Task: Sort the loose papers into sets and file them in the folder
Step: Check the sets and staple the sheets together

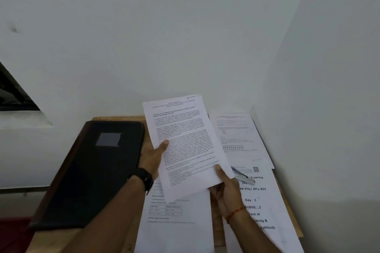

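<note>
- A small wooden table (217, 224) is pushed into a corner of the room. A plain white wall (185, 37) runs along its far edge, and a second white wall (339, 109) runs close along its right edge.
- Low on the left of the far wall there is a dark opening (14, 92) with a pale ledge under it.
- A closed black folder (96, 172) lies on the left side of the table, set at an angle, its long side reaching past the left edge.
- Both hands hold a printed sheet (185, 141) tilted above the middle of the table.
- The left hand (154, 158), with a black watch (144, 178) at the wrist, grips the sheet's left edge. The thumb is on the front and the fingers are hidden behind.
- The right hand (226, 193) pinches the sheet's lower right corner, thumb on top and fingers curled beneath. A red thread (236, 211) circles that wrist.
- A form sheet (240, 135) lies flat in the far right corner.
- A title sheet (265, 211) in large print runs along the right edge, past the table's near edge.
- A silver stapler (243, 176) rests on the title sheet's upper part, just beside the right hand.
- Another sheet (174, 224), with a small printed grid, lies near the front edge under the held one.
- Bare wood shows in narrow strips between folder and papers.
</note>
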